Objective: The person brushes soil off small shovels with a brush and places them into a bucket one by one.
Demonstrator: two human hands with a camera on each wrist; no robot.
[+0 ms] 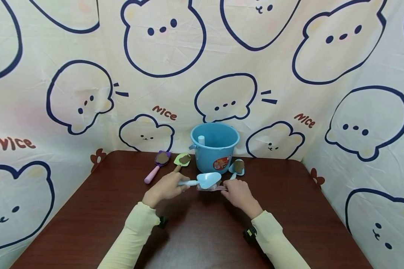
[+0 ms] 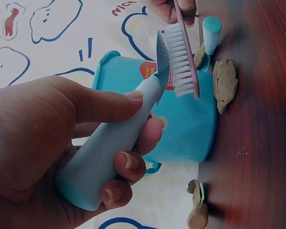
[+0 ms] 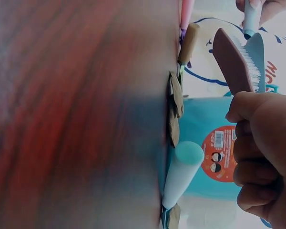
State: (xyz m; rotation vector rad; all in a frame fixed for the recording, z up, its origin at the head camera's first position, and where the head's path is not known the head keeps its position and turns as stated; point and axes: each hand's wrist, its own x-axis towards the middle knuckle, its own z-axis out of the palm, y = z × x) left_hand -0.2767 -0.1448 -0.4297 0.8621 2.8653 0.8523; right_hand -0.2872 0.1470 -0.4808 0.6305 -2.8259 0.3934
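Shovel [image 1: 208,180] is held above the surface [image 1: 195,235], in front of the blue bucket [image 1: 206,158]; in the head view we see its long axis run left to right, blade pointing right. Left hand [image 1: 166,188] has fingers curled round the shovel's handle. Right hand [image 1: 239,193] grips the pink brush [image 3: 232,62], its head pointing left, bristles up under the blade; we can't tell if they touch. Purple scoop [image 1: 152,175] lies beyond the left hand
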